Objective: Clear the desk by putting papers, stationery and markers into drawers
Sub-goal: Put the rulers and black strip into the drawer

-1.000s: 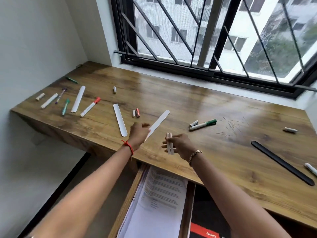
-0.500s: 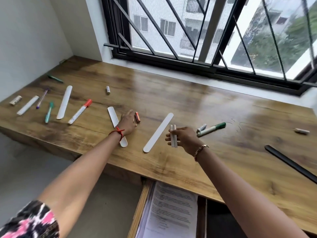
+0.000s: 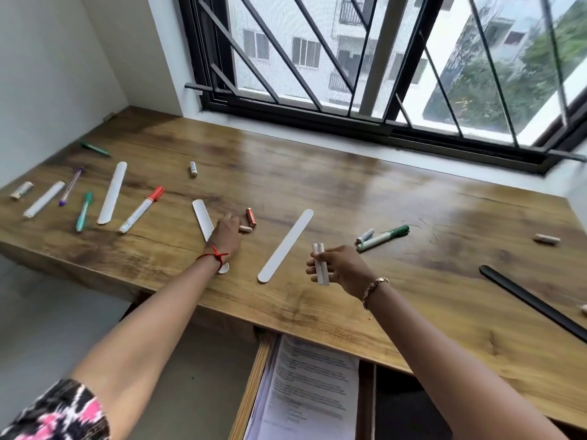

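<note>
I see the left hand (image 3: 225, 236) low on the counter (image 3: 317, 192) at centre frame, fingertips at a small white stub (image 3: 246, 229); whether it grips, I cannot tell. The right hand (image 3: 343, 268) pinches two white sticks (image 3: 318, 249) above the counter. Papers (image 3: 311, 392) lie in the open drawer (image 3: 252, 385), bottom centre.

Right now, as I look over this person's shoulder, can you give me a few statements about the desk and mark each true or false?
1. The right hand holds two white sticks. True.
2. The drawer is closed. False: it stands open, with papers inside.
3. A red-capped marker lies on the desk, to the left of the left hand. True.
4. The left hand grips the black ruler. False: the ruler lies untouched at the desk's far right.
</note>
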